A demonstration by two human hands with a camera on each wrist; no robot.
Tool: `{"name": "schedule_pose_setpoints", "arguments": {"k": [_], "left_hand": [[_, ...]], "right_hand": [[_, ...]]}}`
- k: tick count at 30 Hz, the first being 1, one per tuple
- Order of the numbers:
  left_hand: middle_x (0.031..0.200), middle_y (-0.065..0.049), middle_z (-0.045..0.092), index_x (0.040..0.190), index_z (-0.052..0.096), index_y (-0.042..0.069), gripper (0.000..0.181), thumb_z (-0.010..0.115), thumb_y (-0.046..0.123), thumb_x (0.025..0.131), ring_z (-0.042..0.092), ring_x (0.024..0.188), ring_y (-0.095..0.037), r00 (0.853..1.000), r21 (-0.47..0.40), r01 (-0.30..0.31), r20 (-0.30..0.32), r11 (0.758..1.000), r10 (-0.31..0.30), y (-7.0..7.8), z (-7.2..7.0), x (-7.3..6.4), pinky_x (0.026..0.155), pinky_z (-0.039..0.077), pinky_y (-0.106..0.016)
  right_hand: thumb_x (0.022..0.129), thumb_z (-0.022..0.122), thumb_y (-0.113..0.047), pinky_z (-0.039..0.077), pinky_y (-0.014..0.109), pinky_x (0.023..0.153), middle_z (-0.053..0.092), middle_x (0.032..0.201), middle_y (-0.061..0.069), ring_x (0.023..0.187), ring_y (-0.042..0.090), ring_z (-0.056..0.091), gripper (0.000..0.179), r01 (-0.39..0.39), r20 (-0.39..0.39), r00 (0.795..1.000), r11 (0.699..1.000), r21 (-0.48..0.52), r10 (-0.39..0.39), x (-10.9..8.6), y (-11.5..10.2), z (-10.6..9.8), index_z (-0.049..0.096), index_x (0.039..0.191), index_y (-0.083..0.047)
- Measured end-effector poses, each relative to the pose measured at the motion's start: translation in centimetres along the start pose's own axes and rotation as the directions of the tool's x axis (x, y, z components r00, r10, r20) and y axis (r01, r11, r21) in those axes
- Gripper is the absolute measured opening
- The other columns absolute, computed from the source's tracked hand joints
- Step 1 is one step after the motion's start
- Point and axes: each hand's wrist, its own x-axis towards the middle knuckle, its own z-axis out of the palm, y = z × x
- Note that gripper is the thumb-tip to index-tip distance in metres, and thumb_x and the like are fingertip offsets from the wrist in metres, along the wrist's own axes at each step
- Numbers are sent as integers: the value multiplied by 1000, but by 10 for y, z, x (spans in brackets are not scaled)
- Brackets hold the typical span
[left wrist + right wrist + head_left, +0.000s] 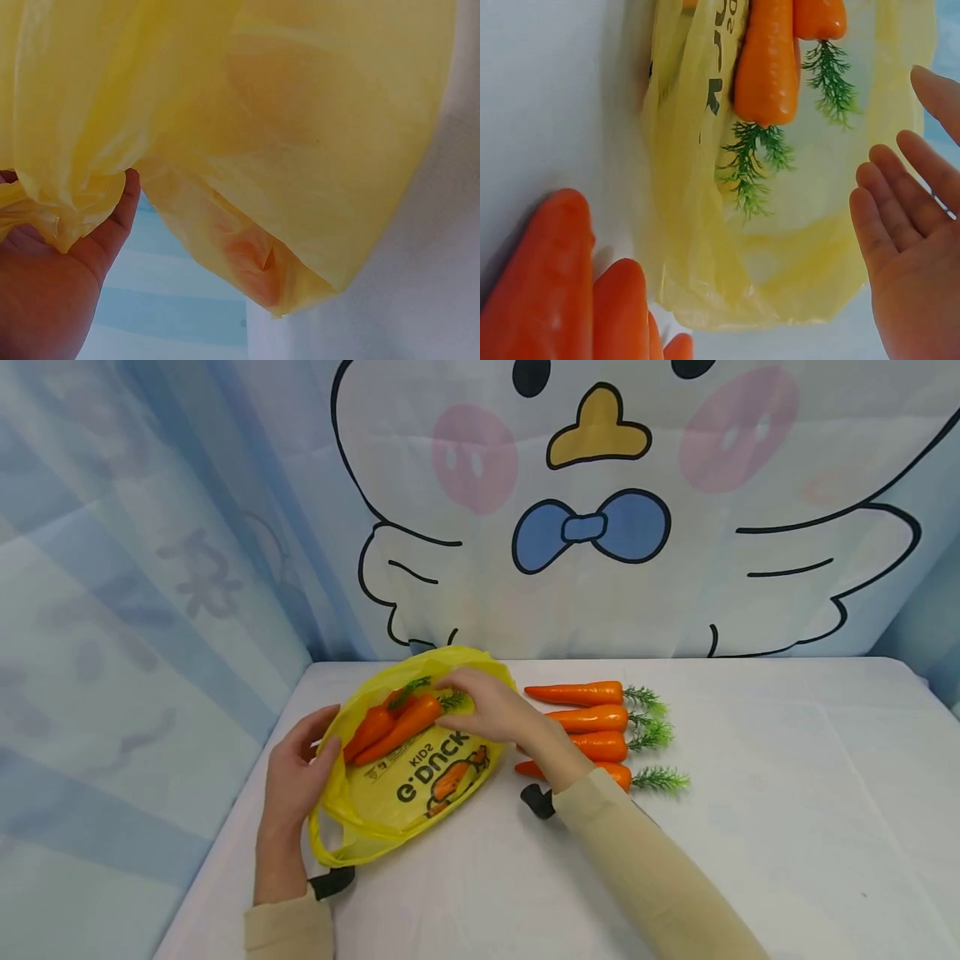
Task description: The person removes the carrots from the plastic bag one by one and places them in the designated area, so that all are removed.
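A yellow plastic bag [360, 810] with black print lies with its mouth facing me. My left hand [296, 777] holds the rim of the bag at its left side, the plastic caught between thumb and fingers. Inside lie orange toy carrots with green tops, one [401, 731] in front of another [369, 732]. My right hand [487, 706] is over the bag's right side, near the green tops. In the right wrist view its fingers [911, 202] are extended and hold nothing, beside the green top [754, 161] of a carrot.
Several more carrots [592, 720] lie in a row on the white table [787, 793], right of the bag and partly behind my right forearm. A printed curtain [585, 602] hangs along the table's back edge, another blue one [150, 710] at the left.
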Motion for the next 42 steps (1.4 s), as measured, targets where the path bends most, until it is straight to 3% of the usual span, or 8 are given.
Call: {"name": "schedule_pose_setpoints", "arguments": {"k": [7, 18, 29, 42], "left_hand": [[134, -7, 61, 142, 58, 11, 40, 57, 10, 102, 52, 113, -19, 997, -29, 51, -48, 998, -52, -3, 3, 3, 93, 43, -15], [129, -7, 62, 136, 61, 8, 35, 57, 7, 101, 55, 110, -17, 997, -46, 5, -71, 999, -8, -3, 5, 4, 92, 45, -14], [129, -9, 62, 136, 61, 8, 35, 57, 9, 102, 54, 110, -18, 998, -59, 12, -60, 998, -16, 2, 5, 1, 91, 44, -11], [129, -6, 62, 136, 61, 7, 34, 57, 7, 102, 55, 110, -17, 997, -55, -3, -79, 998, -1, -3, 6, 3, 93, 46, -12]], "right_hand": [[93, 75, -28, 41, 36, 108, 58, 138, 5, 125, 23, 52, 51, -49, 45, 998, 999, 8, 49, 12, 1, 2, 60, 137, -8], [95, 72, -27, 37, 38, 112, 56, 141, 4, 132, 22, 48, 48, -77, 87, 993, 997, 10, 76, 26, 7, 10, 60, 138, -10], [94, 74, -21, 37, 34, 112, 56, 142, 5, 132, 20, 48, 48, -25, 126, 992, 999, 41, 19, 38, 12, 23, 60, 138, -7], [93, 74, -16, 38, 29, 110, 60, 134, 4, 126, 18, 51, 40, 10, 105, 994, 999, 46, -15, 39, 15, 33, 64, 131, -8]]}}
